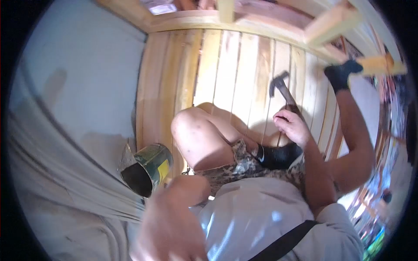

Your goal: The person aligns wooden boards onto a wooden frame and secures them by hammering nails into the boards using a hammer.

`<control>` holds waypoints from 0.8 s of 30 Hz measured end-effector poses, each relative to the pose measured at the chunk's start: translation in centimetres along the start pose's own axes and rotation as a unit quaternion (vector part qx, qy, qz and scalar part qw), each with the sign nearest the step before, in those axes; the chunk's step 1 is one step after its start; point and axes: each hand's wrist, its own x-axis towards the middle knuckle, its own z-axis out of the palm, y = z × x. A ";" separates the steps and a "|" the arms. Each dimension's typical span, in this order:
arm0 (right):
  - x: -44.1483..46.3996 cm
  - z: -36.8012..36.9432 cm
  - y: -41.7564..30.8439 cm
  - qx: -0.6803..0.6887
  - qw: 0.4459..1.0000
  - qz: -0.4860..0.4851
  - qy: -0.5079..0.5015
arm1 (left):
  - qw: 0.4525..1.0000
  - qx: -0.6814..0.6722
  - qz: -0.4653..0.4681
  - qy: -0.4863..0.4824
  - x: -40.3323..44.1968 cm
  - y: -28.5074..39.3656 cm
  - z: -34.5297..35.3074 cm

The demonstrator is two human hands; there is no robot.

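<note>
My right hand point(292, 127) is closed, fingers curled, over the boards on the right. It grips the dark handle of a claw hammer point(283, 87), whose metal head points away from me; the handle's lower end is hidden by the hand. At the lower left my left arm and hand point(172, 226) are close to the camera and smeared by motion, so the fingers cannot be made out. Just beyond it is a dark green can point(156, 158) with a yellow patch, its dark opening facing me. Clear, crumpled plastic point(127, 157) sticks up at its rim.
Pale wooden planks point(226, 65) lie under my bent legs, bordered by a timber beam point(187, 21). A whitish wall point(87, 56) and draped grey cloth point(65, 174) are on the left. My socked foot point(342, 74) rests by a wood block point(379, 65) at right.
</note>
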 end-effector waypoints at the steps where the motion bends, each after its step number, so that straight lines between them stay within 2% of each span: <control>1: 1.7 0.3 -1.1 0.028 1.000 -0.005 0.001 | 0.991 0.074 0.022 0.105 -2.3 1.6 -0.1; 2: 3.1 1.0 -2.2 0.056 0.998 -0.005 0.001 | 0.954 0.171 0.051 0.239 -6.2 3.3 -0.4; 3: 4.8 2.0 -2.7 0.082 0.996 -0.006 0.032 | 0.882 0.268 0.075 0.381 -10.9 4.6 -0.7; 4: 6.6 2.7 -2.7 0.076 0.996 -0.024 0.039 | 0.750 0.389 0.076 0.530 -15.2 6.1 -2.2; 5: 8.3 3.8 -2.6 0.038 0.997 -0.052 0.048 | 0.440 0.592 -0.126 0.663 -15.8 8.2 -5.7; 6: 9.8 5.0 -2.1 0.002 0.995 -0.076 0.057 | 0.324 0.590 -0.151 0.724 -20.7 8.8 -8.1; 7: 11.2 6.2 -1.0 -0.045 0.991 -0.121 0.045 | 0.236 0.650 -0.195 0.696 -31.6 10.1 -10.1; 8: 12.5 7.2 -0.4 -0.088 0.981 -0.168 0.036 | 0.110 0.625 -0.323 0.702 -31.0 9.1 -8.6; 9: 12.9 7.7 -0.8 -0.082 0.984 -0.158 -0.004 | 0.117 0.672 -0.328 0.654 -36.2 8.4 -7.8; 11: 13.8 8.2 -1.0 -0.105 0.980 -0.168 -0.023 | -0.007 0.682 -0.415 0.603 -38.9 6.6 -5.8; 12: 14.0 8.3 -1.1 -0.105 0.978 -0.178 -0.022 | -0.008 0.681 -0.408 0.608 -38.8 6.0 -4.8; 14: 14.3 7.9 -1.3 -0.107 0.977 -0.181 -0.023 | -0.020 0.688 -0.500 0.526 -38.6 5.4 -3.0; 16: 15.1 7.2 -1.4 -0.103 0.978 -0.182 -0.023 | -0.033 0.669 -0.526 0.524 -36.7 5.0 -3.0; 18: 16.3 5.6 -1.1 -0.090 0.957 -0.214 0.174 | -0.041 0.648 -0.554 0.521 -36.0 4.2 -4.1; 19: 18.1 3.9 0.9 -0.087 0.940 -0.231 0.234 | -0.059 0.637 -0.566 0.521 -36.3 3.7 -4.7; 20: 18.6 3.2 1.8 -0.088 0.931 -0.239 0.262 | -0.077 0.624 -0.578 0.520 -36.7 3.3 -5.2; 21: 18.8 2.8 2.1 -0.089 0.920 -0.247 0.289 | -0.071 0.618 -0.603 0.500 -37.0 3.1 -5.5; 23: 17.8 2.3 2.1 -0.056 0.914 -0.197 0.350 | -0.076 0.618 -0.598 0.505 -36.6 3.0 -5.6; 24: 17.6 2.5 1.8 -0.064 0.915 -0.197 0.347 | -0.081 0.618 -0.597 0.505 -36.5 2.9 -5.4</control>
